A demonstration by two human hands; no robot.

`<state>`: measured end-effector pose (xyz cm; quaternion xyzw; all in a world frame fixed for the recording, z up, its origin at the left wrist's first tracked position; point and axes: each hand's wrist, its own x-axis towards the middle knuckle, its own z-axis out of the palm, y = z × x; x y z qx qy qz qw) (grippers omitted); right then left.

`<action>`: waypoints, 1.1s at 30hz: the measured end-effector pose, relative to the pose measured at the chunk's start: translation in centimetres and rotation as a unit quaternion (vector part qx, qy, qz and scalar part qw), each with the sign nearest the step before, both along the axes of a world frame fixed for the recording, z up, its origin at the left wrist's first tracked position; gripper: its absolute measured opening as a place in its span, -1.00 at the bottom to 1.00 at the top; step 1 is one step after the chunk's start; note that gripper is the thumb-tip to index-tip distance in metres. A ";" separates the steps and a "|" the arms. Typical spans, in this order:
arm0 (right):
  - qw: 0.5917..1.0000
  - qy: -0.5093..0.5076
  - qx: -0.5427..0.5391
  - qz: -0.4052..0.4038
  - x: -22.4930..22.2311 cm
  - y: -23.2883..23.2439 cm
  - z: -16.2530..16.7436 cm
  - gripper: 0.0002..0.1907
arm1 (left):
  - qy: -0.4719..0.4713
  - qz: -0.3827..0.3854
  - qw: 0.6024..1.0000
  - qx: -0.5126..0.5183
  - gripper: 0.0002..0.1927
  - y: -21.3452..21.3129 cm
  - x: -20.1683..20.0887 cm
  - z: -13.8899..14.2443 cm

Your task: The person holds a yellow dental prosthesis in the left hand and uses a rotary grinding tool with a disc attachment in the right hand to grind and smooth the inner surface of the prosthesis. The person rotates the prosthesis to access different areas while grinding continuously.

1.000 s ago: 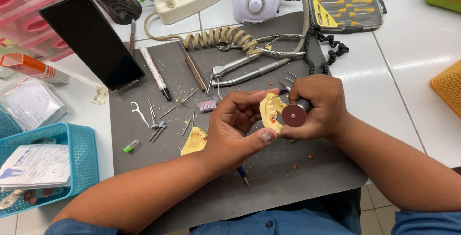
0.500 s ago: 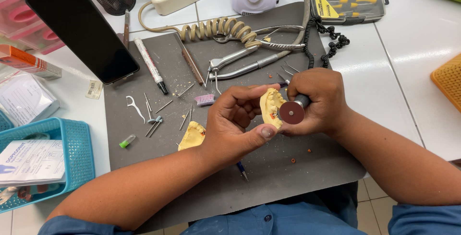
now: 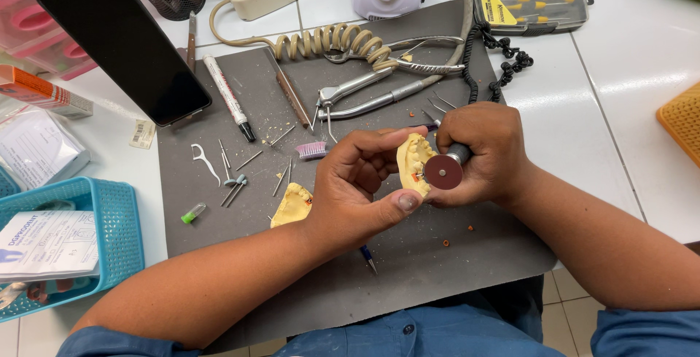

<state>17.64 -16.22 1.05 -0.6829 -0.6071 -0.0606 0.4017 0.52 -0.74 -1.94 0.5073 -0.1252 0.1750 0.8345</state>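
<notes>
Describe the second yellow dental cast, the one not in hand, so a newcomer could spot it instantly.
Start at the grey mat covering the middle of the white table. Just left of the left hand, beside the wrist, lies the loose yellow cast, flat on the mat. Unlike the held cast by the right hand, nothing touches it.

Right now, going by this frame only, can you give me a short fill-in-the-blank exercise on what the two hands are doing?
1. The left hand holds a yellow plaster dental cast shaped like a row of ____.
2. The right hand grips a rotary handpiece tipped with a dark red ____.
3. A second yellow cast lies on the ____ mat.

Missing words: teeth; disc; grey
</notes>
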 end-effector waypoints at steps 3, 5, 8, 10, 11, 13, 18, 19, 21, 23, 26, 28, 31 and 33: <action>1.000 -0.003 0.003 0.001 0.0 0.0 0.0 -0.38 | 0.001 0.001 1.000 -0.001 -0.49 0.0 0.0 0.0; 1.000 -0.005 0.000 0.002 0.0 0.0 0.0 -0.38 | -0.002 0.002 1.000 -0.002 -0.49 0.0 0.0 -0.1; 1.000 -0.005 -0.003 0.001 0.0 0.0 0.1 -0.38 | -0.004 0.002 1.000 -0.001 -0.49 0.0 0.0 -0.1; 1.000 -0.005 -0.004 0.000 0.0 0.0 0.1 -0.38 | -0.004 0.003 1.000 0.001 -0.49 0.0 0.0 -0.1; 1.000 -0.007 -0.003 0.000 0.0 0.0 0.1 -0.38 | -0.004 0.004 1.000 0.002 -0.49 0.0 -0.1 -0.1; 1.000 -0.006 -0.003 -0.002 -0.1 0.0 0.1 -0.38 | -0.002 0.004 1.000 0.005 -0.48 0.0 -0.1 0.0; 1.000 -0.004 -0.004 0.000 -0.1 0.0 0.2 -0.39 | -0.002 0.008 1.000 0.010 -0.48 0.0 -0.1 0.0; 1.000 -0.003 -0.003 0.000 -0.1 0.0 0.2 -0.39 | -0.001 0.007 1.000 0.010 -0.48 0.0 -0.1 0.0; 1.000 -0.004 -0.001 0.000 -0.1 0.0 0.2 -0.38 | -0.002 0.007 1.000 0.009 -0.49 0.0 -0.1 0.0; 1.000 -0.004 -0.001 0.000 -0.1 0.0 0.2 -0.38 | -0.001 0.007 1.000 0.009 -0.49 0.0 -0.1 0.0; 1.000 -0.005 -0.004 -0.002 -0.1 0.0 0.1 -0.39 | -0.001 0.006 1.000 0.003 -0.49 0.0 -0.1 -0.1; 1.000 -0.006 -0.005 -0.002 -0.1 0.0 0.1 -0.38 | -0.003 0.006 1.000 0.000 -0.50 0.0 0.0 -0.2; 1.000 -0.006 -0.005 0.000 -0.1 0.0 0.1 -0.39 | -0.007 0.004 1.000 -0.002 -0.50 0.0 0.0 -0.2; 1.000 -0.004 -0.003 -0.001 0.0 0.0 0.0 -0.42 | -0.009 0.001 1.000 -0.004 -0.50 0.0 0.1 -0.3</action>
